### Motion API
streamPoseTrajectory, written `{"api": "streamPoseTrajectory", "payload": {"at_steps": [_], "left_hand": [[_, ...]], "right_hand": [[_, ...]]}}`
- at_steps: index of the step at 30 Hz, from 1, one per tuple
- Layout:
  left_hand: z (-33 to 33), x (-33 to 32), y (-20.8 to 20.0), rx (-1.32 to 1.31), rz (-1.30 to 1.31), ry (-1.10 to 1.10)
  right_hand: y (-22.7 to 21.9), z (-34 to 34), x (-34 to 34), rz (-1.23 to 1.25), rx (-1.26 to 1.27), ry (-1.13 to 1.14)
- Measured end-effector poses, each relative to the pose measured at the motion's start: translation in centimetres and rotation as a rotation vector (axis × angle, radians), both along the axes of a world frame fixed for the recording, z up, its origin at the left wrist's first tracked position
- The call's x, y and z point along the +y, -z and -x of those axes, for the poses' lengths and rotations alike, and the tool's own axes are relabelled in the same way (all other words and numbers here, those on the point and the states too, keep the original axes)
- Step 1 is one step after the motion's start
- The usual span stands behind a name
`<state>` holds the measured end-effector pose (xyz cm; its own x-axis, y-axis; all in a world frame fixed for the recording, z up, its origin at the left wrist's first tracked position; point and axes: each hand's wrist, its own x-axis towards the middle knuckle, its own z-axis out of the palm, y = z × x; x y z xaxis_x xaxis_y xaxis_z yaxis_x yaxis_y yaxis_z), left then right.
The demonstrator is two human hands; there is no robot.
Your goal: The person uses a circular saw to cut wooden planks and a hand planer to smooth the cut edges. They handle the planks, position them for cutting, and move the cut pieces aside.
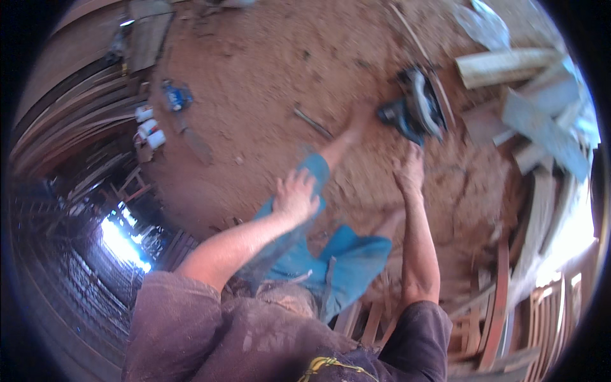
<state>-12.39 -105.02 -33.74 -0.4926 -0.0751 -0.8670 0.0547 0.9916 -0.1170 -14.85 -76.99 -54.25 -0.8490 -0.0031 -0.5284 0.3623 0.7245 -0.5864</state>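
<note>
A circular saw (417,108) with a dark body, teal parts and a rounded guard rests on the reddish dirt ahead and to the right. My right hand (409,170) stretches toward its near end, fingertips at or very near the body; whether they touch I cannot tell. The fingers look partly bent, with the thumb apart, and nothing shows in the palm. My left hand (296,197) lies on my left thigh over the teal shorts (344,258), fingers spread and holding nothing. A thin dark metal tool (312,123) lies on the dirt beyond my left knee.
Stacked boards (83,121) line the left side. Near them are a blue container (177,97) and white containers (146,127). At right lie wood offcuts (503,65), pale planks (547,130) and clear plastic (484,25). Wooden slats (496,299) lie at lower right.
</note>
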Motion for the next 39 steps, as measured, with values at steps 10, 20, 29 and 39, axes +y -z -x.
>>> {"api": "streamPoseTrajectory", "payload": {"at_steps": [10,20,29,39], "left_hand": [[0.5,-0.5,-0.7,0.11,-0.059,-0.072],[1.8,1.3,-0.3,0.081,-0.031,-0.015],[-0.3,4.6,0.2,0.08,-0.046,0.022],[-7.6,11.5,-5.5,-0.085,-0.428,-0.315]], "right_hand": [[8.9,7.3,0.2,-0.028,-0.288,-0.173],[-2.8,4.6,1.6,0.148,-0.146,0.179],[-25.7,-8.9,7.0,0.53,-0.271,0.614],[-43.7,-25.7,15.3,0.602,-0.083,0.966]]}}
